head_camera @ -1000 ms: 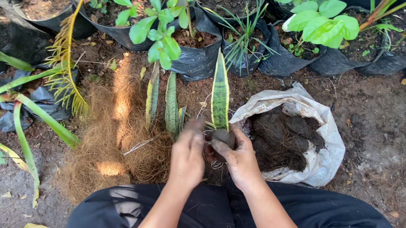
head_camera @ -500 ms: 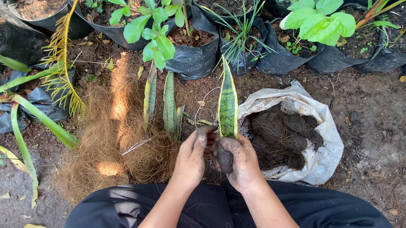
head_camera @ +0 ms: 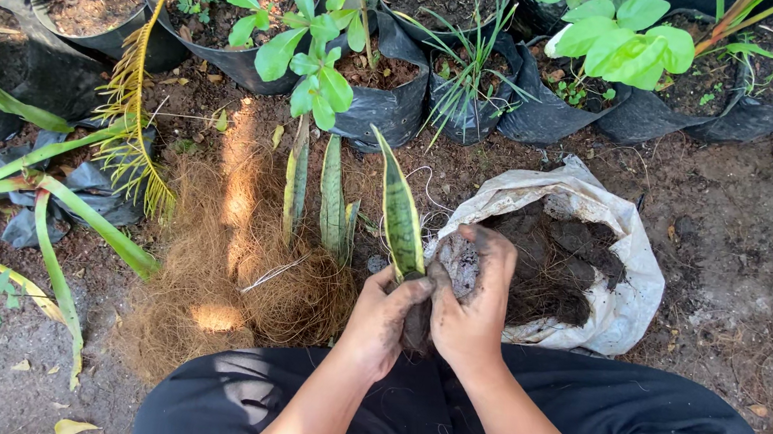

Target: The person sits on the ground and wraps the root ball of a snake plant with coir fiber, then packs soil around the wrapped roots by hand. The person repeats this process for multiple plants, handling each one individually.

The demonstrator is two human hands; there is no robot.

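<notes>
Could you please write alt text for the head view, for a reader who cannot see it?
Two soil-covered hands, left hand and right hand, hold a snake plant cutting over the person's lap, beside an open white sack of dark soil and a coconut fibre pile.

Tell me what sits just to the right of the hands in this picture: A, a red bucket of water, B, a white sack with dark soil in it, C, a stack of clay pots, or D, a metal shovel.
B: beside the right hand, which with the left hand grips a striped leaf cutting, lies an open white sack holding dark soil.
</notes>
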